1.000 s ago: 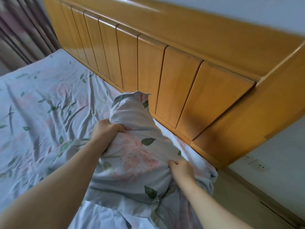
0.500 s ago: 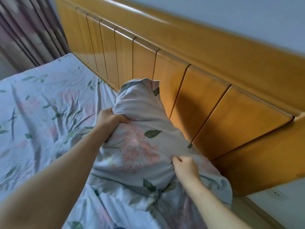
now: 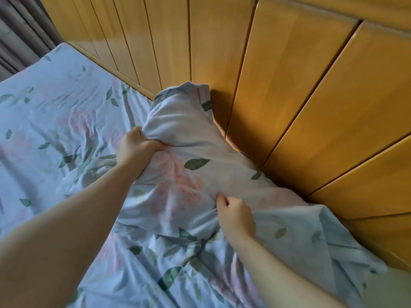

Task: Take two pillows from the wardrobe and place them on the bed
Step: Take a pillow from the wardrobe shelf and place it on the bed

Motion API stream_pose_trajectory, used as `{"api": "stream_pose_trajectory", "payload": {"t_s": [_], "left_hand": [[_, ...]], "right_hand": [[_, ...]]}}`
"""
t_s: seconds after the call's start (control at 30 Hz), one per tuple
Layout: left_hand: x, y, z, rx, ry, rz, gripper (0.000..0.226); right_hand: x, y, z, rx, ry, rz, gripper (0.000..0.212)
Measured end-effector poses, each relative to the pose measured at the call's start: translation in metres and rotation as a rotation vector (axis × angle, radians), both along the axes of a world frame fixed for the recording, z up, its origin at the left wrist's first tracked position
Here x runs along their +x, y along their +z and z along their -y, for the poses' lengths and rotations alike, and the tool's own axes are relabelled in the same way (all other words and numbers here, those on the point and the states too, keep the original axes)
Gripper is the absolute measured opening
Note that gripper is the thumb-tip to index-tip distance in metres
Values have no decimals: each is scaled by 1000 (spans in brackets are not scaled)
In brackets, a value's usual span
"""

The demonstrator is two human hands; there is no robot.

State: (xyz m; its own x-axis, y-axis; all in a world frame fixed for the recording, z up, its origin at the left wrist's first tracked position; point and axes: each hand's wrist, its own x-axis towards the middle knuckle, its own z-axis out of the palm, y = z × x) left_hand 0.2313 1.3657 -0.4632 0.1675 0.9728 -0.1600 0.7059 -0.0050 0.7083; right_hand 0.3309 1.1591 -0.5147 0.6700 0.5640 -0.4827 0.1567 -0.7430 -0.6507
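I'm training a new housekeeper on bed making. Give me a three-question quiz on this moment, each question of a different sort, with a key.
1. True or false: the pillow lies flat in the middle of the bed, far from the headboard.
2. Multiple choice: what does the left hand do? A) rests open on the sheet B) grips a fold of the pillow's cover C) touches the curtain
3. Fill in: the right hand holds the pillow's ____ edge, the one towards the person.

Key
1. False: its far end leans against the headboard.
2. B
3. near
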Motion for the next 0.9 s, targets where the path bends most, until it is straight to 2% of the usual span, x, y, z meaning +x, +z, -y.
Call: {"api": "stream_pose_trajectory", "payload": {"t_s": [0.13,0.2,0.27,0.33,0.43,0.5,0.57,0.67,0.73,0.77,0.83,0.9], "left_hand": [[-10,-57,-14,101,32,-218,33],[-8,-81,-17,117,62,-331,34],[-4,-96,-15,43,71,-479,43],[2,-107,-4,-13,-33,-566,51],[19,-123,28,-7,-305,-533,50],[36,-129,49,56,-406,-513,46],[55,-133,63,101,-479,-541,53],[75,-140,69,8,-594,-671,75],[85,-149,68,-133,-619,-770,83],[88,-154,67,-189,-608,-805,81],[95,-162,68,-212,-565,-845,61],[97,-167,74,-115,-509,-850,39]], "right_hand": [[-21,-35,-16,-11,57,19,45],[-22,-54,-20,-29,103,10,44],[-20,-69,-19,-51,160,-1,46],[-16,-81,-14,-74,180,11,45],[-4,-89,0,-65,133,23,38],[14,-90,12,-14,77,132,26],[40,-88,30,-55,1,292,7],[78,-87,61,-331,-97,390,55],[95,-90,78,-471,-69,359,85],[98,-94,82,-514,-37,303,94],[101,-106,86,-553,-13,189,94],[101,-115,85,-525,-47,140,76]]}}
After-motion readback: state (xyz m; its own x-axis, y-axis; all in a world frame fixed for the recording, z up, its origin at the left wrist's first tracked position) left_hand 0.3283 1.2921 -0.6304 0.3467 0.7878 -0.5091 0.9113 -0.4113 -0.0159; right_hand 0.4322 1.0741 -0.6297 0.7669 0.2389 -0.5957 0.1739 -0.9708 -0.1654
